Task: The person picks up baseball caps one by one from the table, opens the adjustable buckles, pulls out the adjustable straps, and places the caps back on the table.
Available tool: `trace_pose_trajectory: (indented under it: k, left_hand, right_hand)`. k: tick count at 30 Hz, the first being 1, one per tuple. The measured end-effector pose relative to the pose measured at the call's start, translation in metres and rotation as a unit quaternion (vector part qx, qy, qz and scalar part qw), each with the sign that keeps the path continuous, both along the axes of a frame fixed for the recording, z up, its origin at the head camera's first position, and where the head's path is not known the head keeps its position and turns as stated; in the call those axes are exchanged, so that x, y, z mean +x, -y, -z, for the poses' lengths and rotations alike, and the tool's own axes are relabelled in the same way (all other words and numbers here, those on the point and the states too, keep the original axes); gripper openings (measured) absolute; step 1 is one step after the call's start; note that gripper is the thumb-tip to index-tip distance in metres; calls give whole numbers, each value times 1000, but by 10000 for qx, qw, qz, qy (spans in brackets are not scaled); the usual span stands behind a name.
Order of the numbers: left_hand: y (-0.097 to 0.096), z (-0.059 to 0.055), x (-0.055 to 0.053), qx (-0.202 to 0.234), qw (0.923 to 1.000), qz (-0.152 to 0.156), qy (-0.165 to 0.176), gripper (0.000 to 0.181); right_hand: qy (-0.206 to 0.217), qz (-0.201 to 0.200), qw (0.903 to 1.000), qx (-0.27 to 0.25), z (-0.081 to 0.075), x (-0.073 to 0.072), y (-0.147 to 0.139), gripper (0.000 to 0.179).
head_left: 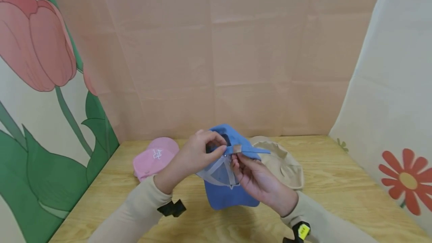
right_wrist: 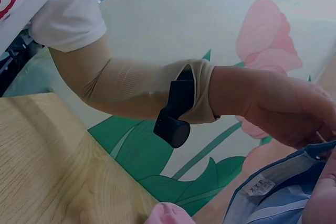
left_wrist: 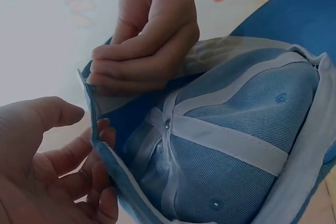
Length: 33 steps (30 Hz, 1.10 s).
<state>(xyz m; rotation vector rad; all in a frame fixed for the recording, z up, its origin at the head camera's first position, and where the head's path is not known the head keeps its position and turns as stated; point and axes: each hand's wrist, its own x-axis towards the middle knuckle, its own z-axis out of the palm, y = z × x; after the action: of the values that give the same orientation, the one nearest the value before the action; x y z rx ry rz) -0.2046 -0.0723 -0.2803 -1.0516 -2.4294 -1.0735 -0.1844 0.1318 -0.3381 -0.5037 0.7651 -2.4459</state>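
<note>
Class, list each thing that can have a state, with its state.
Blue baseball cap, held up, inside showing
Back strap, tail sticking out, fastening unclear
Left hand, holding back strap
Right hand, pinching back strap near buckle
Pink baseball cap, resting on table
Beige hat, on table, partly hidden

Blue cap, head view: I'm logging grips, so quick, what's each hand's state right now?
Left hand: closed, holding the blue cap by its strap.
Right hand: closed, pinching the same strap near the buckle.
</note>
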Motion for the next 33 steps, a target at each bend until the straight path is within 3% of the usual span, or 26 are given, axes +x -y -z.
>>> trace_pose_trajectory:
  k: [11, 33]
  left_hand:
    - [-12, 0, 5, -241, 9990, -42, -379, 7]
    - [-10, 4, 1, -274, 9989, 165, -330, 9]
  right_hand:
    - [-95, -117, 9998, -141, 3, -2, -1, 33]
    - [-138, -153, 9995, -219, 6, -3, -5, 33]
